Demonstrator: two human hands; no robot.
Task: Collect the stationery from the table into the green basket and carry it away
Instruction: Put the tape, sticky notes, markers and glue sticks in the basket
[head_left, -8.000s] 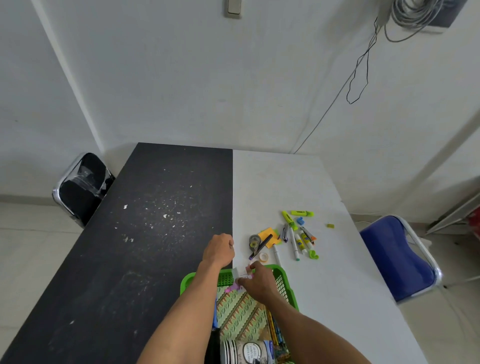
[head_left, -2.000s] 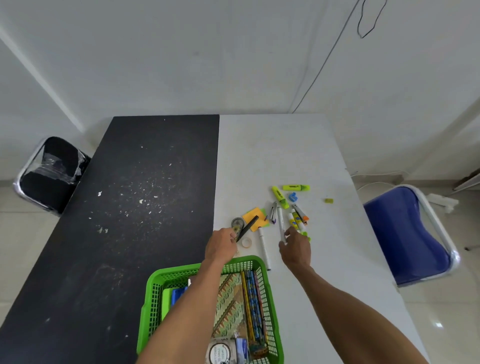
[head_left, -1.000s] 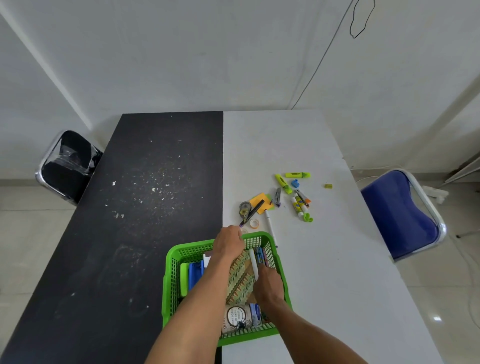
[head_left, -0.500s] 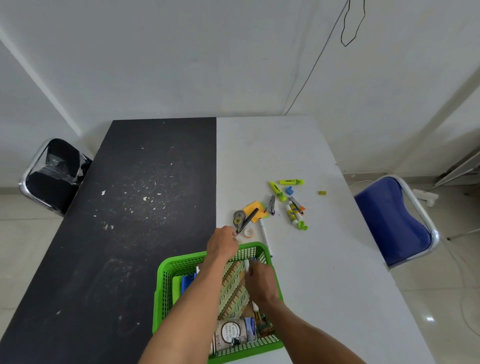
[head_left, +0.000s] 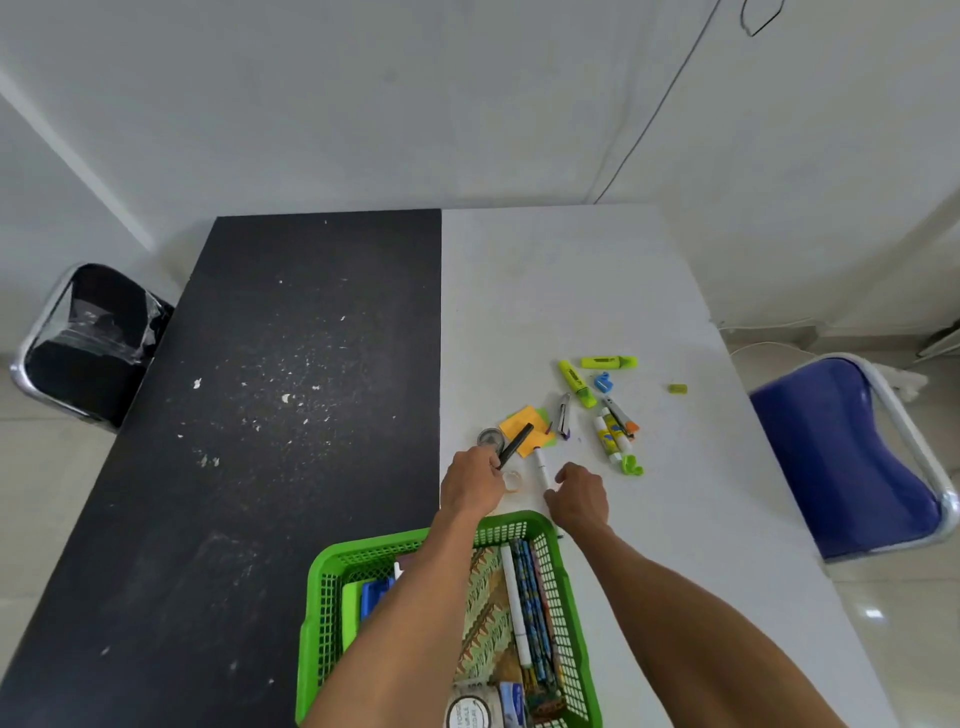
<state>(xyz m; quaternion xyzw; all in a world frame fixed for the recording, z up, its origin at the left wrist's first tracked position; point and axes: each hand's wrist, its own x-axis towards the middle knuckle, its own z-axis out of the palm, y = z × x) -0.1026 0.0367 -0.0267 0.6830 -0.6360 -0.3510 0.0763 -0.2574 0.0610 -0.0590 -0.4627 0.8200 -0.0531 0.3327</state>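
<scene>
Right hand (head_left: 579, 496) has left the green basket (head_left: 363, 552), now at white pen (head_left: 541, 466).

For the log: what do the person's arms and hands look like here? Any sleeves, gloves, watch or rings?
The left forearm and right forearm are bare right to the frame edge, with no sleeve in view. The left hand and right hand wear no gloves. No watch, bracelet or ring shows on the wrists or visible fingers.
</scene>
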